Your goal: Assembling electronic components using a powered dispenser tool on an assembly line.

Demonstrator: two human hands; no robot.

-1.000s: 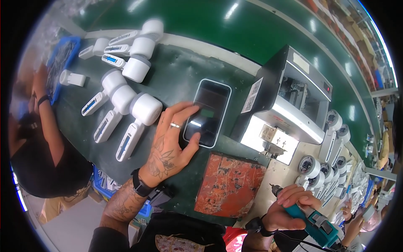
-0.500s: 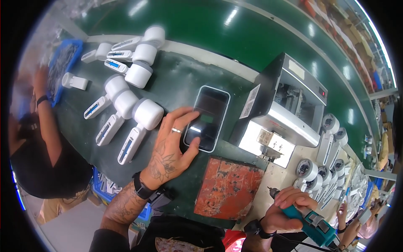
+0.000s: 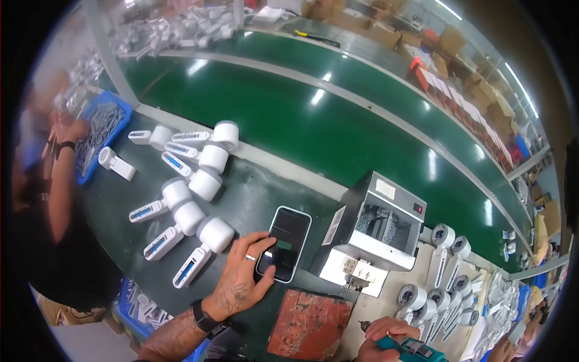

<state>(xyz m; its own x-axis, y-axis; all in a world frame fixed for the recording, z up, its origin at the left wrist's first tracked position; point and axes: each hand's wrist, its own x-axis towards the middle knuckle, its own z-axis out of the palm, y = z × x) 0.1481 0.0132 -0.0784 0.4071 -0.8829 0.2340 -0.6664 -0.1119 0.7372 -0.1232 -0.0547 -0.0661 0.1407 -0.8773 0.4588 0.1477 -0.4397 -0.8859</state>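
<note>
My left hand (image 3: 240,279) reaches over the left edge of a dark-screened smartphone (image 3: 294,235) that lies on the table. The fingers are apart, and the fingertips and thumb touch its screen. Down at the lower right, my right hand (image 3: 386,338) is closed around a teal power screwdriver (image 3: 422,351), whose bit end points left; its rear runs out of the picture. A red, worn block (image 3: 310,326) lies between my two hands. Several white handheld devices with round heads and long handles (image 3: 215,234) lie to the left of the phone.
A grey-black screw feeder machine (image 3: 386,232) stands right of the phone. More white devices (image 3: 422,295) lie beyond my right hand. Blue baskets of grey parts (image 3: 108,123) are at the left, near a co-worker's arm (image 3: 60,181). A green conveyor (image 3: 289,120) runs behind.
The view has tilted up, so the table and everything on it sit lower in the picture. My left hand stays at the phone; my right hand still holds the screwdriver.
</note>
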